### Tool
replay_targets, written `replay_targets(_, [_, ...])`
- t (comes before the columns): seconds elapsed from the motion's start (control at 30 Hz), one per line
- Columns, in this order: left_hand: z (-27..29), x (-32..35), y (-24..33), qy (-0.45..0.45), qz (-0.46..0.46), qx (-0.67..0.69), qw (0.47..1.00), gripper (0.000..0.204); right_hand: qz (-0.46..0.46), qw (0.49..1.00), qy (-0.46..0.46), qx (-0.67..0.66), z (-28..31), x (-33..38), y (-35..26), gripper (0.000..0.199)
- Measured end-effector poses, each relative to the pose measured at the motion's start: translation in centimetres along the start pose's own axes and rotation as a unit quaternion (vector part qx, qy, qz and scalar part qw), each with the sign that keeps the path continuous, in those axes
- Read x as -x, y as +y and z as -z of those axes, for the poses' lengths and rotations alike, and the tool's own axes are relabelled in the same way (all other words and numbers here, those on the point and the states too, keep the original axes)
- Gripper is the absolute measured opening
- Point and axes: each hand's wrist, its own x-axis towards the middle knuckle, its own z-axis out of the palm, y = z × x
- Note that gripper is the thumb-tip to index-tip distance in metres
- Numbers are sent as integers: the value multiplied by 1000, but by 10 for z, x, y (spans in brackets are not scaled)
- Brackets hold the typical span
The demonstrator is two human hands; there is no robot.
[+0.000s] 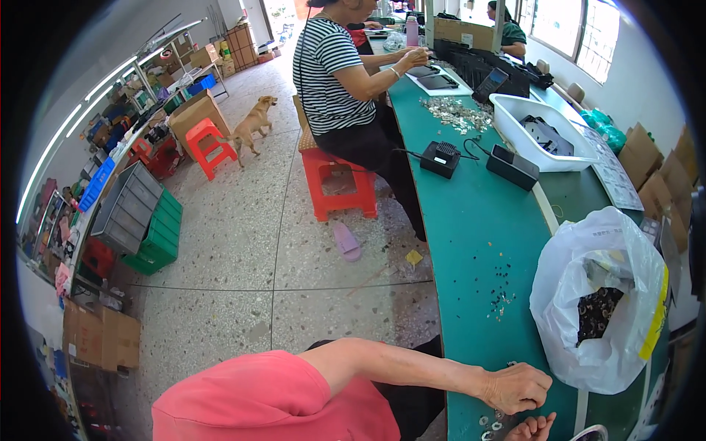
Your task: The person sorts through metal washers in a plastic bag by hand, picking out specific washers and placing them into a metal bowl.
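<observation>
In my head view, my left hand (518, 387) is half closed, fingers bent downward; I cannot tell whether they pinch anything. My right hand (532, 428), cut off by the lower edge, has its fingers loosely curled; its grip is also unclear. The small, shiny silver metal pieces (483, 421), some apparently ring-shaped, lie just beside my hands, near the edge of the smooth green tabletop (471, 220). A careless sweep of my forearm could knock them to the floor.

The crinkled white plastic bag (548, 309) stands open beyond my hands, holding a heap of dark little parts (597, 316). If nudged, its soft walls could slump and spill them. The loose black and pale bits (502, 298), thin and tiny, could easily get mixed in.
</observation>
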Motion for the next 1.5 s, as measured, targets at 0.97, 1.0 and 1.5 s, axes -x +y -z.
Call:
replay_targets(0.97, [27, 19, 25, -215, -16, -141, 966, 6, -38, 999, -19, -14, 12, -1, -6, 20])
replay_targets(1.0, [30, 17, 26, -208, 1, -136, 969, 8, -38, 999, -21, -15, 8, 0, -4, 20])
replay_targets(1.5, [19, -24, 47, -38, -42, -64, 996, 10, -13, 994, -82, 77, -8, 2, 22, 25])
